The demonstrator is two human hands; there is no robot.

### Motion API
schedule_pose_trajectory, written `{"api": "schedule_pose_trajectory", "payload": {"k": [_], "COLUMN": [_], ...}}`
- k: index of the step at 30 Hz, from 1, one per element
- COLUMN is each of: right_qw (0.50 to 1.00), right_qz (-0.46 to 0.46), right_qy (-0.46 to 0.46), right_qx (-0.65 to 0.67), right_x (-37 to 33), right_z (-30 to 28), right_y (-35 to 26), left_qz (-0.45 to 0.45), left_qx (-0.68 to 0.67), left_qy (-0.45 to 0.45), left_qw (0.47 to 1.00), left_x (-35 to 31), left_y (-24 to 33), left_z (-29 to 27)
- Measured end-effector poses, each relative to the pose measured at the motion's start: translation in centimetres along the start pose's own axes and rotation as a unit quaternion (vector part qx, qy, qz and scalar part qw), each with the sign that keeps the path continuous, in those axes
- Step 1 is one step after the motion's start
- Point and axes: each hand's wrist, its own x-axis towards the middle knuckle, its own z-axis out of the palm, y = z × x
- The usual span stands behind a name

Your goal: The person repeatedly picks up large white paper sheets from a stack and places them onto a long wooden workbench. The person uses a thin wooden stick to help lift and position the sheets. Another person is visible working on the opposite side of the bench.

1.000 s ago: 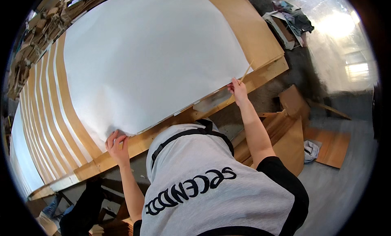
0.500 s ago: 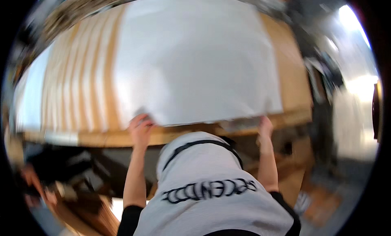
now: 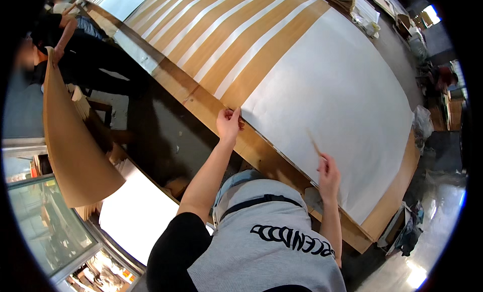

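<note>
Across the counter (image 3: 256, 154), the white sheet (image 3: 347, 95) stretches far and right from the left hand (image 3: 230, 123) pinching its left corner, its near edge slanting near-right past the right hand (image 3: 329, 176), which grips a stick (image 3: 313, 142).

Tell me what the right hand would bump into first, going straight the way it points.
Probably the white sheet, lying straight ahead of the right hand and its thin stick; the hand's height is unclear, so it might pass above.
</note>
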Motion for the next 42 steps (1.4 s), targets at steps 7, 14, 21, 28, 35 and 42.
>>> {"api": "schedule_pose_trajectory", "payload": {"k": [7,14,21,28,35,42], "right_qw": [0.987,0.982,0.864,0.829,0.792,0.693], "right_qz": [-0.083,0.020,0.344,0.431,0.422,0.494], "right_qy": [0.016,0.169,0.366,0.344,0.406,0.471], "right_qx": [-0.134,-0.084,-0.041,0.094,0.171,0.231], "right_x": [1.9,-4.1,-14.9,-21.7,-32.6,-43.1], "right_z": [4.0,-0.3,-3.6,-4.2,-4.1,-2.6], "right_y": [-1.9,5.2,13.1,16.8,20.7,25.3], "left_qz": [0.000,-0.055,0.009,-0.011,-0.070,-0.126], "left_qx": [0.002,0.019,0.176,0.235,0.431,0.618], "left_qy": [-0.043,-0.086,-0.034,-0.057,-0.187,-0.420], "left_qw": [0.999,0.995,0.984,0.970,0.880,0.652], "left_x": [1.4,0.2,-1.3,-1.1,-6.6,-18.0], "left_y": [0.5,1.3,1.5,2.2,-5.8,-20.2], "left_z": [0.5,0.6,1.0,1.6,2.5,12.1]}}
